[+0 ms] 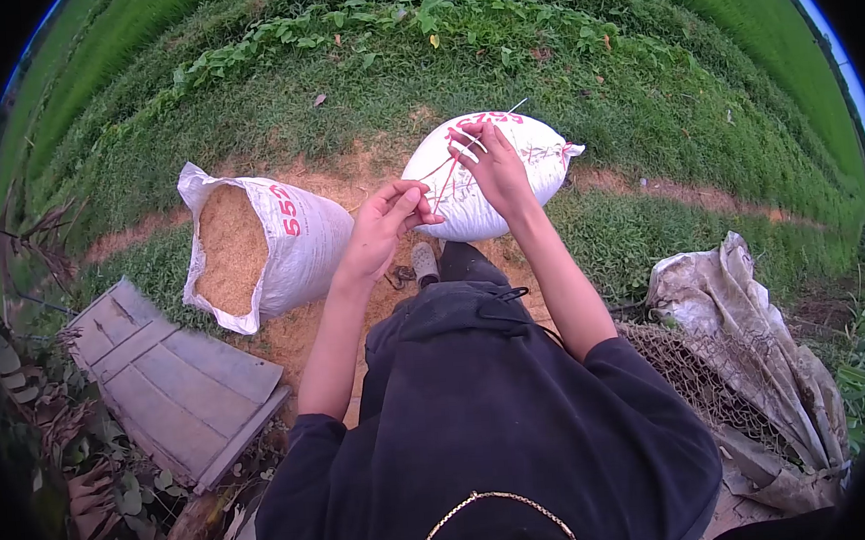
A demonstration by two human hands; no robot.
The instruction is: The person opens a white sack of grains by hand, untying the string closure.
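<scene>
Two hands share one thin reddish string, held in the air in front of the person, over a bare dirt path. The left hand pinches its lower end, fingers closed; the right hand has it looped across spread fingers. My read: the strand is being straightened, which calls for steady tension. Beyond lie a tied white sack, an open sack of husk, a wooden panel and a grassy bank.

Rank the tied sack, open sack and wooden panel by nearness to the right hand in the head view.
1. Tied sack, directly behind the right hand.
2. Open sack, to the left.
3. Wooden panel, far lower left.
</scene>
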